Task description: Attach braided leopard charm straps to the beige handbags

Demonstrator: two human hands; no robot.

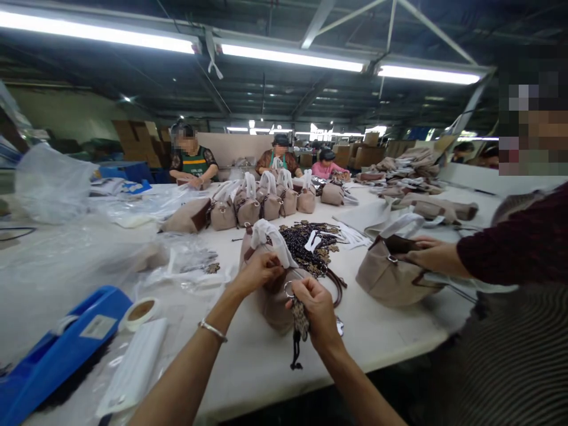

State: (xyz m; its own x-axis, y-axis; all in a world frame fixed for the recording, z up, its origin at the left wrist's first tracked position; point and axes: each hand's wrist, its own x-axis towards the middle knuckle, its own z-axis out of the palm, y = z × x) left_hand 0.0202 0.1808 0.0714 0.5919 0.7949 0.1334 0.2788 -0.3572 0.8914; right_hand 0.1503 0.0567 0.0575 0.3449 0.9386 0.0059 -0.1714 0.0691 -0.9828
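A beige handbag (275, 310) with brown trim and white-wrapped handles (273, 236) stands upright on the table in front of me. My left hand (260, 273) is closed in a pinch on the brown trim near the bag's top edge; the fingertips are partly hidden. My right hand (314, 300) grips a bag charm (299, 316) by its metal ring, close to the bag's right side. The charm has a patterned piece, and dark cord ends dangle below it. Behind the bag lies a pile of dark cords with patterned charms (306, 242).
On the right a co-worker's hands (426, 251) are at another beige bag (381, 275). Several finished-looking bags (270, 204) stand in a row farther back. A blue tape dispenser (75, 337), a tape roll (141, 312) and clear plastic (110, 254) lie to the left.
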